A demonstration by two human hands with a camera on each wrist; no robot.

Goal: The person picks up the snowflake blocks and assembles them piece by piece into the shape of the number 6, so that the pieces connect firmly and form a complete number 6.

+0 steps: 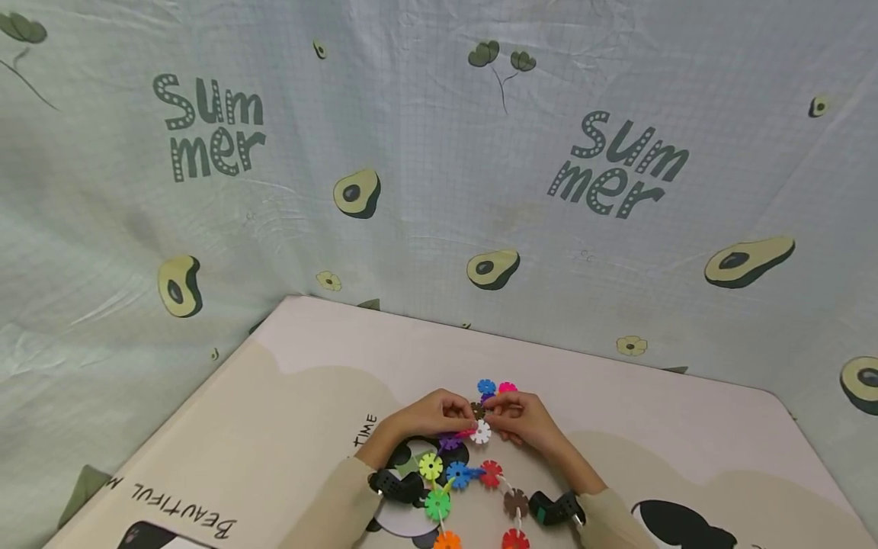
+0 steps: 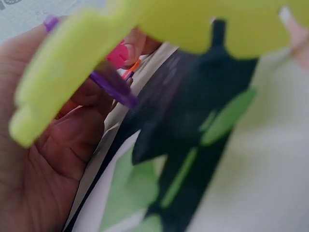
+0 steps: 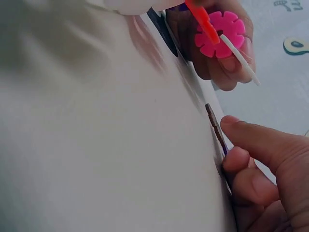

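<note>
My left hand [image 1: 439,412] pinches a pink snowflake disc [image 3: 220,34] whose slotted edge joins a white disc [image 1: 481,432]. In the left wrist view a purple disc [image 2: 113,88] sits by that hand, with a blurred lime disc [image 2: 67,72] close to the camera. Between thumb and fingers, my right hand [image 1: 528,419] holds a brown disc [image 3: 216,128], seen edge-on in the right wrist view. A gap separates the brown and white discs there. Beyond the brown one are a dark purple disc [image 1: 488,398], a blue disc [image 1: 486,386] and a pink disc partly behind the fingers.
Below the hands a linked chain runs through a blue disc [image 1: 458,474], a red disc [image 1: 490,473], a brown disc [image 1: 516,502], a green disc [image 1: 437,504] and an orange disc [image 1: 447,540]. A printed cloth [image 1: 411,137] hangs behind the table [image 1: 329,335].
</note>
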